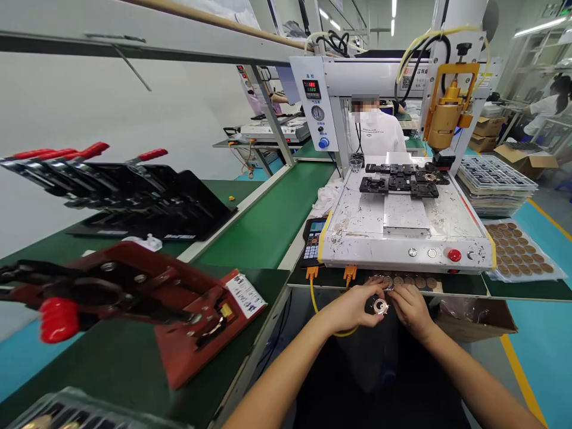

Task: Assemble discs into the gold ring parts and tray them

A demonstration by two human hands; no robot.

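Observation:
My left hand is closed around a small round metal part with a ring-shaped, rose-gold face, held between thumb and fingers just in front of the table edge. Beside it, my right hand has its fingers drawn together at the front end of a row of round brown discs. Whatever sits between the right fingertips is too small to make out. Behind both hands stands a white bench machine with a gold-coloured press head and black fixtures on its bed.
Left of me are a red hand press and black toggle-clamp fixtures. A keypad controller lies beside the machine. To the right are a sheet of brown discs, stacked trays and a cardboard box. A person sits behind the machine.

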